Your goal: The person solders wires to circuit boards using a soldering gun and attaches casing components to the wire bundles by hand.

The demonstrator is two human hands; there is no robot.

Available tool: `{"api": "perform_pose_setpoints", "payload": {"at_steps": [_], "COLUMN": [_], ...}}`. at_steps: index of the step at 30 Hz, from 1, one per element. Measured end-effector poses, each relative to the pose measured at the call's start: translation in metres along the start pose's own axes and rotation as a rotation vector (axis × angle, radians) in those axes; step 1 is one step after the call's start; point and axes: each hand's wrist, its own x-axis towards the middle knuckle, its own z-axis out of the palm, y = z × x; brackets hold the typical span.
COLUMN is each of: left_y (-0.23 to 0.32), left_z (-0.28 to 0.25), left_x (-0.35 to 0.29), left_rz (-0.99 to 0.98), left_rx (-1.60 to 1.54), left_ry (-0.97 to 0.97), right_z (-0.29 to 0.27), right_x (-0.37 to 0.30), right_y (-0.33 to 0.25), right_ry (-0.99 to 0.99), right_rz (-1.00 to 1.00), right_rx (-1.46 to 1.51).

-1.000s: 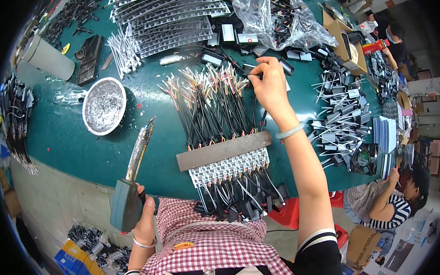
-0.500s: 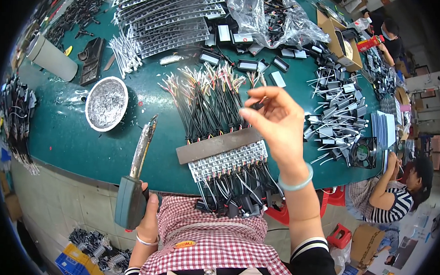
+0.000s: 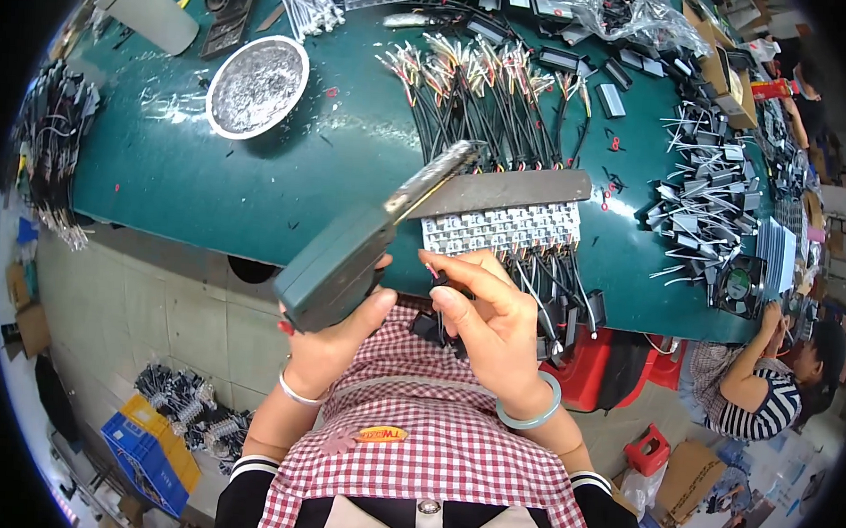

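My left hand (image 3: pixel 332 353) is wrapped round the dark green handle of a soldering gun (image 3: pixel 333 265). Its metal barrel points up and to the right, over the left end of a flat grey bar (image 3: pixel 516 192). That bar lies across a row of black cables (image 3: pixel 486 125) with stripped, tinned wire ends fanned out at the far side. Below the bar sits a panel of small white circuit boards (image 3: pixel 505 228), with cables hanging off the table's near edge. Between thumb and forefinger, my right hand (image 3: pixel 495 335) pinches a thin black cable (image 3: pixel 438 276) in front of the panel.
A white bowl (image 3: pixel 258 87) of silvery residue stands left on the green table (image 3: pixel 181 192). Small grey housings with white leads (image 3: pixel 714 196) are heaped at the right, near a fan (image 3: pixel 738 285). Another person (image 3: pixel 767 373) sits at the right edge; red stools (image 3: pixel 593 366) stand below.
My right hand has come down from above the cable row to the table's near edge. The soldering gun has tilted right and moved toward the panel. The whole view has shifted.
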Motion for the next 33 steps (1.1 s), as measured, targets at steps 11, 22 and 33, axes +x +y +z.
{"api": "perform_pose_setpoints", "payload": {"at_steps": [11, 22, 33], "left_y": [-0.002, -0.009, -0.015], "left_z": [-0.001, -0.003, -0.001], "left_x": [-0.003, 0.0, -0.004], "left_rz": [0.045, 0.044, 0.184], "left_rx": [-0.051, -0.177, -0.084], "left_ry": [-0.058, -0.087, -0.156], "right_z": [0.013, 0.021, 0.021], "right_x": [-0.013, -0.017, -0.018], "right_y": [0.012, 0.017, 0.014], "right_ry": [-0.028, 0.002, 0.089], "right_rz": [0.102, 0.103, -0.124], "right_rx": [0.25, 0.269, -0.263]}}
